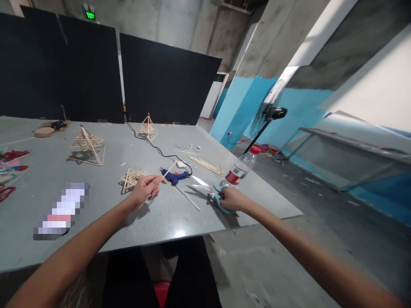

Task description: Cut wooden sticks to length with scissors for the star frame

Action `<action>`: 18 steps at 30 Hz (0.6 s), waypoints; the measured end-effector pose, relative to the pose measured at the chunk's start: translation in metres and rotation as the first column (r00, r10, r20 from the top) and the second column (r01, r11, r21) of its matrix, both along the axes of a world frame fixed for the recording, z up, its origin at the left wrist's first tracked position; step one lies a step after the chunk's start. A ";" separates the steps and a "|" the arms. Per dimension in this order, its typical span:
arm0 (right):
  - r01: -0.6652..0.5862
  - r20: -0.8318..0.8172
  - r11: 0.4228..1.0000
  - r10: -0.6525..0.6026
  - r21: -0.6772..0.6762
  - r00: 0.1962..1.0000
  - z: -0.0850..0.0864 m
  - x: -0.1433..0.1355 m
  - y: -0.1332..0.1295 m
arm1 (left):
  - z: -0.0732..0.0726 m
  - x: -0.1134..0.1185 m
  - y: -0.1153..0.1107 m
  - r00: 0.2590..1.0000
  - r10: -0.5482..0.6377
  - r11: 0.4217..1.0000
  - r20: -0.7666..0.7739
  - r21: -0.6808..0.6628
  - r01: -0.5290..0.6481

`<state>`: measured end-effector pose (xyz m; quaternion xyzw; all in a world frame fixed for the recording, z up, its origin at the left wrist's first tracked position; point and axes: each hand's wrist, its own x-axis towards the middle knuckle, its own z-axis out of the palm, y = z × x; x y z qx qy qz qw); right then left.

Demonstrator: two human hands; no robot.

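Note:
Pinched in my left hand (pixel 148 189) is a thin wooden stick (pixel 170 168), its upper end pointing up and to the right. My right hand (pixel 233 199) grips a pair of scissors (pixel 217 196) by the light blue handles; the blades are spread and point left. Between the two hands a blue hot glue gun (pixel 175 176) lies on the table. A glue stick (pixel 189 199) stretches out from behind it. Just beyond my left hand sits a small star-like frame of wooden sticks (pixel 131 178).
Two stick pyramids (pixel 86 147) (pixel 147 128) stand farther back on the grey table (pixel 154 231). Loose sticks (pixel 205 164) lie behind the glue gun. A red-capped bottle (pixel 239 171) stands near the right edge. A blurred-out phone-like object (pixel 62 209) lies at left. A black cord (pixel 154 147) crosses the back.

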<state>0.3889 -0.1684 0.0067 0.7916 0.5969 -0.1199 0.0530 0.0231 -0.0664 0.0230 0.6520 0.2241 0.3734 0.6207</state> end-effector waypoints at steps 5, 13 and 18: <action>-0.028 0.072 0.978 0.044 -0.208 0.996 0.015 0.006 0.014 | 0.001 -0.001 0.002 1.000 -0.014 1.000 -0.018 0.006 0.014; 0.005 0.163 0.969 0.037 -0.248 0.986 0.002 0.003 0.026 | 0.000 -0.004 0.001 0.999 -0.020 0.999 -0.040 0.034 0.021; 0.044 0.211 0.989 -0.013 -0.142 0.977 -0.010 0.006 0.024 | -0.003 -0.002 -0.001 0.998 -0.021 0.998 -0.052 0.056 0.024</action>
